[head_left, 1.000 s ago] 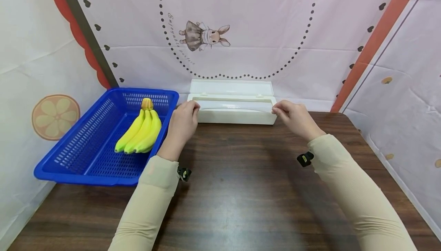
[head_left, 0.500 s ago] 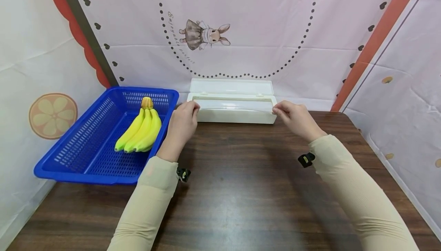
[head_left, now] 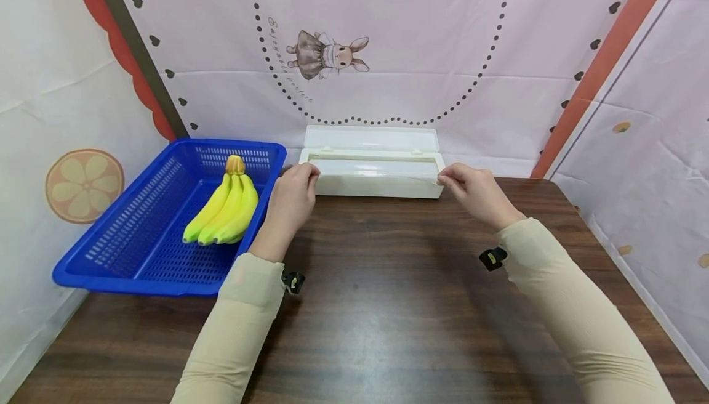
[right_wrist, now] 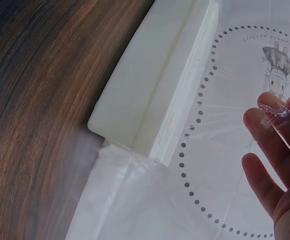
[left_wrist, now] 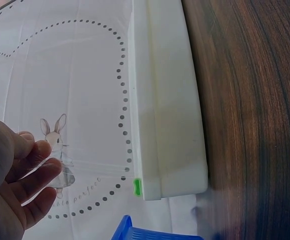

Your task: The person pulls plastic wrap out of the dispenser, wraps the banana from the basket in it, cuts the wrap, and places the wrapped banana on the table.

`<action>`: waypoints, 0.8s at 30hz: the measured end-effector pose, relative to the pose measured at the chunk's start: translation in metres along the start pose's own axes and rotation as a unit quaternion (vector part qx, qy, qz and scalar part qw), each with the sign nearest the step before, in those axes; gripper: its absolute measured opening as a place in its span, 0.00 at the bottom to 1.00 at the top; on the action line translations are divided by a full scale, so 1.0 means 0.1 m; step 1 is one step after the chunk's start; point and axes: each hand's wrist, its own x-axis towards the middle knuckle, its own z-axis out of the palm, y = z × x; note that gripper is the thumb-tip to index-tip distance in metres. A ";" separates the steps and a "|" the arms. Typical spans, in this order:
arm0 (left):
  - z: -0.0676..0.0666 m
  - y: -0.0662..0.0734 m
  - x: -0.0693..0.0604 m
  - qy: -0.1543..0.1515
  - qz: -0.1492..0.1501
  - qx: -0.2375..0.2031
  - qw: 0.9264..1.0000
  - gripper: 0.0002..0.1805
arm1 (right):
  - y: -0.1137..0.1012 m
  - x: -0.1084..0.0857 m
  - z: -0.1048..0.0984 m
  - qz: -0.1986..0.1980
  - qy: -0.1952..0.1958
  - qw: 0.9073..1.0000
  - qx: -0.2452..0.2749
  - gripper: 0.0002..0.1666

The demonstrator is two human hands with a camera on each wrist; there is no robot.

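At the back of the table stands a long white cling film dispenser (head_left: 382,188), its translucent lid (head_left: 371,138) raised against the backdrop. Clear cling film (right_wrist: 275,112) stretches between my two hands, at the front of the box. My left hand (head_left: 292,197) pinches the film's left corner between thumb and forefinger; in the left wrist view faint creases of film run from these fingers toward the box. At the other end, my right hand (head_left: 479,191) pinches the right corner, where the film looks bunched and shiny. The film's far part, inside the box, is hard to make out.
Left of my left arm is a blue plastic basket (head_left: 138,287) holding a bunch of yellow bananas (head_left: 231,210). Dark wood-grain table (head_left: 382,293) lies in front of the box. A printed cloth backdrop (head_left: 410,47) rises close behind the dispenser and along both sides.
Both hands keep their pinch and hold nearly the same place. The film's front edge, sagging earlier between the hands, now looks a little straighter.
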 end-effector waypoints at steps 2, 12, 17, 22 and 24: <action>0.00 -0.01 -0.01 0.002 0.000 0.000 1.000 0.07 | 0.00 0.00 0.00 -0.002 -0.001 1.000 -0.002 0.08; 0.01 -0.03 -0.02 0.004 0.009 -0.004 1.000 0.07 | -0.03 -0.03 -0.01 0.002 -0.005 1.000 -0.008 0.08; 0.00 -0.02 -0.03 0.001 0.011 -0.003 1.000 0.07 | -0.05 -0.06 -0.02 0.012 -0.014 1.000 0.000 0.09; -0.01 -0.01 -0.04 -0.016 0.004 0.002 1.000 0.07 | -0.05 -0.07 -0.02 0.012 -0.018 1.000 0.000 0.10; -0.02 -0.01 -0.04 -0.024 0.003 0.005 1.000 0.07 | -0.06 -0.07 -0.02 0.011 -0.019 1.000 -0.002 0.10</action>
